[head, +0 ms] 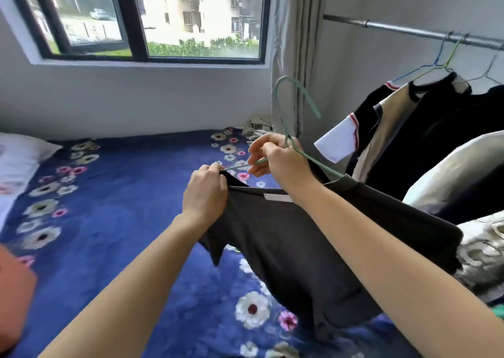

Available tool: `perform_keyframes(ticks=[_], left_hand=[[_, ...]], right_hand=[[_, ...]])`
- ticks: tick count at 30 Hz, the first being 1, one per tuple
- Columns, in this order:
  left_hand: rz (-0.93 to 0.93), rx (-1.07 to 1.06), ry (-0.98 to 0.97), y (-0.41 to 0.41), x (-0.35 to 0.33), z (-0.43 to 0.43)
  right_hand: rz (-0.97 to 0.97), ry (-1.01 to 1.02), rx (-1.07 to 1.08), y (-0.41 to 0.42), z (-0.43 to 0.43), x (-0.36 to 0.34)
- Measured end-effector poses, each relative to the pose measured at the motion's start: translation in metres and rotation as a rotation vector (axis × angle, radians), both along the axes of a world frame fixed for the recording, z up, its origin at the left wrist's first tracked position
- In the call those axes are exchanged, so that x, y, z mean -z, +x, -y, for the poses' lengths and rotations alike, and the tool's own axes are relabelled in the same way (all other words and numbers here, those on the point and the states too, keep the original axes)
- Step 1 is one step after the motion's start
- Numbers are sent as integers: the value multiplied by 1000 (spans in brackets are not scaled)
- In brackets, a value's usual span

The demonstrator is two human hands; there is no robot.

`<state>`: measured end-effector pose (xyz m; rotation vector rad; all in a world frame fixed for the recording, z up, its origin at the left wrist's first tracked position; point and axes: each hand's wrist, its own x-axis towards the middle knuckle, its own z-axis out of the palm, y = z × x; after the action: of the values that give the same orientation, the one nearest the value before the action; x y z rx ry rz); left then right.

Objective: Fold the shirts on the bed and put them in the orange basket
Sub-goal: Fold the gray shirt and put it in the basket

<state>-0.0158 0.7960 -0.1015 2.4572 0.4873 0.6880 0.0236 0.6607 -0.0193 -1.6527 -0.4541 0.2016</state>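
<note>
A dark grey shirt (294,254) hangs in the air over the bed (131,194), still on a green wire hanger (291,104). My left hand (206,194) grips the shirt's collar edge at the hanger's left end. My right hand (278,161) pinches the green hanger wire just below its hook. The shirt's lower part drapes down onto the blue floral bedcover. A corner of the orange basket (13,297) shows at the left edge, blurred.
A metal rail (409,31) on the right wall carries several hung garments (425,128) on wire hangers. A white pillow (19,153) lies at the bed's left. A window (152,16) and a grey curtain (294,43) stand behind. Bundled bedding (480,248) lies at the right.
</note>
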Motion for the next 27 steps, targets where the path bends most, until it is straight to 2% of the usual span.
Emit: perform_keyframes(ticks=[5, 8, 12, 15, 17, 18, 20, 23, 25, 27], left_hand=[[-46, -189, -92, -24, -19, -93], [34, -270, -189, -40, -37, -137], [247, -323, -231, -42, -91, -159], [495, -388, -272, -34, -143, -169], [614, -440, -228, -30, -156, -181], [610, -435, -180, -28, -152, -187], [526, -379, -110, -19, -125, -201], [312, -369, -156, -6, -59, -215], [150, -405, -215, -2, -11, -217], [-6, -404, -292, 2, 36, -217]], right_hand=[[-57, 91, -145, -1, -52, -25], [-239, 329, -179, 10, -70, -43], [-467, 660, -296, 21, -97, -66], [-534, 812, -447, 26, -117, -86], [-599, 851, -571, 35, -127, -92], [-622, 819, -617, 38, -131, -89], [-673, 605, -633, 50, -146, -70], [-747, 126, -486, 68, -169, -9], [-759, -121, -363, 81, -173, 44], [-634, -324, -253, 98, -168, 96]])
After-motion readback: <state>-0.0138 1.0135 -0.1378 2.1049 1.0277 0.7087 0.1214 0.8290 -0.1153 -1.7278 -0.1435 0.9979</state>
